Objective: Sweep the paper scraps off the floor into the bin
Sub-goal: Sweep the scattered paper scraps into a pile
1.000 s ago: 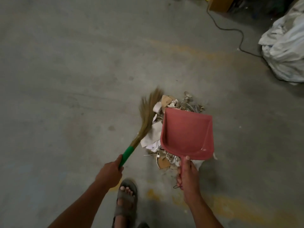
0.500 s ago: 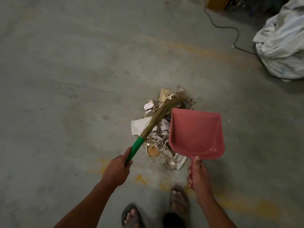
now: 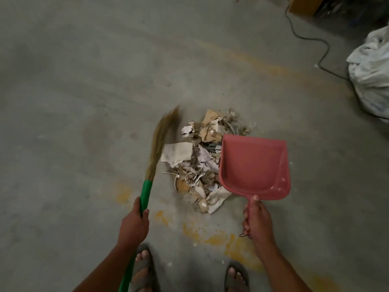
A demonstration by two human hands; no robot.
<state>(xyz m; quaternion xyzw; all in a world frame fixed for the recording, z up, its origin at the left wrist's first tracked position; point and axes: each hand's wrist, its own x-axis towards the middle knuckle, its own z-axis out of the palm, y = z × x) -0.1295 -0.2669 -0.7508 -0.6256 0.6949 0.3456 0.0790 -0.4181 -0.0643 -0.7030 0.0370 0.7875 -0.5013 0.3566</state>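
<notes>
- The left hand (image 3: 133,225) is wrapped tight round the green handle of the broom (image 3: 160,144), whose straw head sits just left of the heap, blurred.
- The right hand (image 3: 255,221) grips the handle of the pink dustpan (image 3: 254,165), held at the heap's right edge.
- The paper scraps (image 3: 202,159) lie piled on the concrete floor (image 3: 73,102), between broom and dustpan.
- A white sack (image 3: 372,72) slumps far right, a black cable (image 3: 305,39) near it.
</notes>
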